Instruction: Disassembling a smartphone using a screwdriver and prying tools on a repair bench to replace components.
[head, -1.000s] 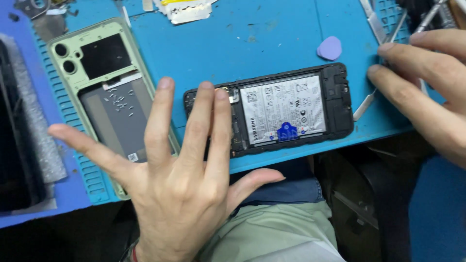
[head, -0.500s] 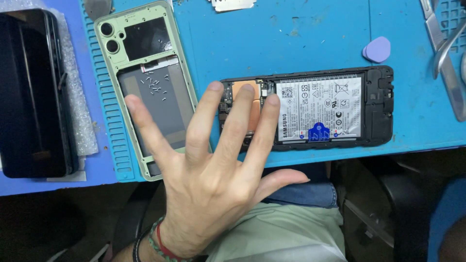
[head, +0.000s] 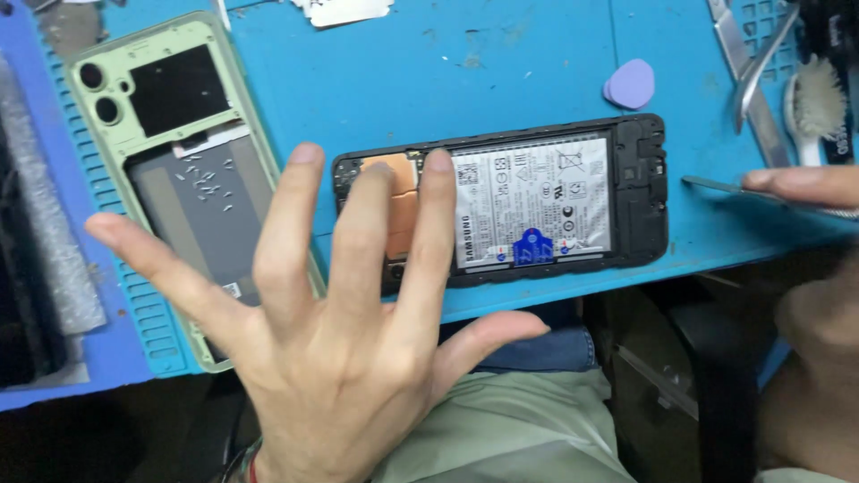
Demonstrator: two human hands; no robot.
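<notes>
An opened black phone [head: 635, 192] lies face down on the blue mat [head: 501, 63], its white battery [head: 537, 197] and a copper patch exposed. My left hand [head: 340, 349] is spread wide, palm down, with the middle and ring fingertips resting on the phone's left end. My right hand [head: 805, 185] comes in from the right edge, pinching a thin metal tool [head: 716, 184] whose tip points at the phone's right end, a short gap away.
A pale green back cover [head: 161, 134] lies inside-up to the left of the phone. A purple pick [head: 631, 83] sits above the phone. Metal tweezers [head: 750, 76] and a brush [head: 816, 107] lie at the top right. A dark slab on grey padding [head: 45, 259] fills the left edge.
My right hand, out of view half a second ago, is back at the right edge with a thin metal tool. My left hand stays spread on the phone's left end.
</notes>
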